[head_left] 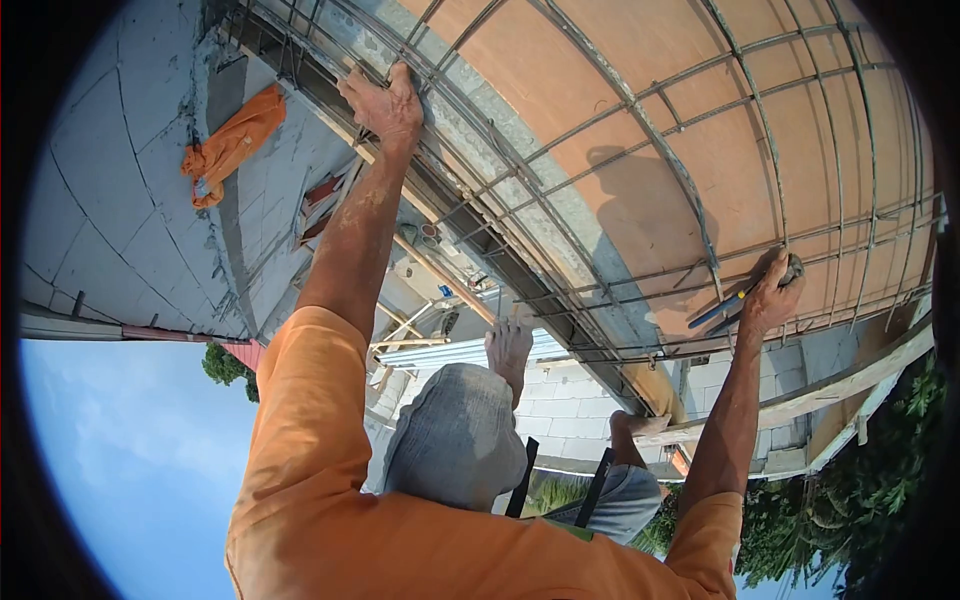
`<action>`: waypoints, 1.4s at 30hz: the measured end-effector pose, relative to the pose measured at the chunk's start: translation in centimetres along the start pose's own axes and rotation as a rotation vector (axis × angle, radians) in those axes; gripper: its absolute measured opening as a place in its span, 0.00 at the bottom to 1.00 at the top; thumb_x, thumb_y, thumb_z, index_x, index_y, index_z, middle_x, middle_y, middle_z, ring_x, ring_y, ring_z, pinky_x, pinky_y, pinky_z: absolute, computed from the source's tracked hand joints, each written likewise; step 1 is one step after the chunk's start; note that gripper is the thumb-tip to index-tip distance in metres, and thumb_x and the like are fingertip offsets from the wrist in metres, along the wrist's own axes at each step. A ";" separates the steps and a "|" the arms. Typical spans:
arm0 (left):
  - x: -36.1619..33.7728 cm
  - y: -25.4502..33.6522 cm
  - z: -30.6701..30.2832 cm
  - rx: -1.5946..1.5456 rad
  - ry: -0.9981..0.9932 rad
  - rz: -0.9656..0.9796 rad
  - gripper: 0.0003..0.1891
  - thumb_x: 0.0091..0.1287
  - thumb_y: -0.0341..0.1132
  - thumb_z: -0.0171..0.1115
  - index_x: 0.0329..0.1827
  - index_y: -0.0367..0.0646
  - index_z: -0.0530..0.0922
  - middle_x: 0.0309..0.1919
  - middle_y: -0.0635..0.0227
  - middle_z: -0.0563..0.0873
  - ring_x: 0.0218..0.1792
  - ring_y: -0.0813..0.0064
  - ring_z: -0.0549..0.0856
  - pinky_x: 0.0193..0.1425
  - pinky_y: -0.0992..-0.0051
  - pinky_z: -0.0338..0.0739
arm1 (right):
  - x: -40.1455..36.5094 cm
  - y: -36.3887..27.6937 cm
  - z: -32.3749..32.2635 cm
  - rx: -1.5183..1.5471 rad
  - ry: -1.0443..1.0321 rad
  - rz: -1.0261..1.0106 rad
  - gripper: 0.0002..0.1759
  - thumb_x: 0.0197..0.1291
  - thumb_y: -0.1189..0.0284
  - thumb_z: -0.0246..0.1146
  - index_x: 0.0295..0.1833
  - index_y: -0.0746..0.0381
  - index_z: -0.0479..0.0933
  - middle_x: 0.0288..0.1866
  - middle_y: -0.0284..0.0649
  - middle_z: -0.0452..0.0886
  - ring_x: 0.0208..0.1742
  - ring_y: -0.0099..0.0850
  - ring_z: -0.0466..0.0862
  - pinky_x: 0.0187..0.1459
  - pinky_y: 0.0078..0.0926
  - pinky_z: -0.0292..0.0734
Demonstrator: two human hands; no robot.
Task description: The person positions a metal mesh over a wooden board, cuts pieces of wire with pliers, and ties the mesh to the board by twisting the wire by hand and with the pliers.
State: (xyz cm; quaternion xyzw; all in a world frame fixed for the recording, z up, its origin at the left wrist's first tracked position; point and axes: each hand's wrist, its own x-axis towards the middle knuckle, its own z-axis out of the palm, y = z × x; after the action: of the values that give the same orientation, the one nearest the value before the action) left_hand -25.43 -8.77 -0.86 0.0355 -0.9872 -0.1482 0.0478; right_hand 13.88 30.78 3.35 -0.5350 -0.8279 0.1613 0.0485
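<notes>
My left hand (385,105) is at the upper left, its fingers curled over a steel bar along the edge of a long rebar cage (490,135). On the right, my right hand (770,295) is closed around pliers (722,312) with blue and yellow handles, beside the crossing bars of a rebar grid (640,110). The grid lies over orange-brown panels (740,150). A dark object (794,268) shows at the far side of this hand; its shape is unclear. My bent knee (465,430) and bare feet (510,350) are below.
An orange cloth (235,145) hangs by a grey block wall (130,150) at the left. A wooden pole (445,280) slants below the cage. At the lower right a curved plank (800,400) runs past pale blockwork (580,405), with trees (850,480) beyond.
</notes>
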 end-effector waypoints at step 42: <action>0.0 -0.7 -0.2 0.102 -0.138 -0.045 0.37 0.68 0.50 0.58 0.69 0.28 0.61 0.63 0.38 0.65 0.65 0.37 0.67 0.66 0.47 0.67 | 0.9 1.2 -1.1 -0.162 -0.194 -0.030 0.25 0.64 0.50 0.62 0.45 0.65 0.74 0.41 0.53 0.77 0.45 0.52 0.76 0.50 0.48 0.66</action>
State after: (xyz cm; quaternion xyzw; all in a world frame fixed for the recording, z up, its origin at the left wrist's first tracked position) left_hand -25.42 -9.50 -0.89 0.0499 -0.9933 -0.1008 -0.0255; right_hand 14.81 32.24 3.89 -0.5067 -0.8469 0.1442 -0.0726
